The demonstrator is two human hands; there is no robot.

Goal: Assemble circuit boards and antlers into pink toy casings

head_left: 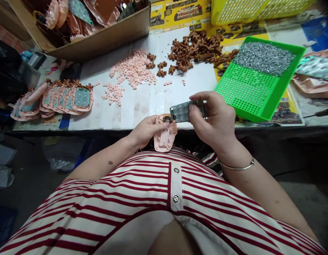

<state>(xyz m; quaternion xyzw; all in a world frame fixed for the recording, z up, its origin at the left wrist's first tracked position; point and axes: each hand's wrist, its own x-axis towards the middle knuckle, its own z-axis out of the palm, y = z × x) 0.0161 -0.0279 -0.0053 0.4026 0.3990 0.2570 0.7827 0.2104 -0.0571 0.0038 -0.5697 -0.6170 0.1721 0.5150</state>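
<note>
My left hand (pixel 146 131) is closed on a pink plastic shell (pixel 164 138), its thumb pressed over the upper part near a small round piece with thin wires. The shell's inner side faces up, showing small posts. My right hand (pixel 214 118) pinches a dark grey-green circuit board (pixel 182 112) between thumb and fingers. The board's left end hovers at the shell's upper right edge, with wires bunched beside it. Whether the wires join board and shell I cannot make out. Both hands are at the table's front edge.
Pink shells with boards (pixel 65 97) are lined up at the left. Small pink pieces (pixel 134 69) and brown bone-shaped parts (pixel 194 49) lie in heaps beyond my hands. A green tray (pixel 255 88) with screws (pixel 263 56) stands right; a cardboard box (pixel 105 42) and yellow basket (pixel 240 12) stand behind.
</note>
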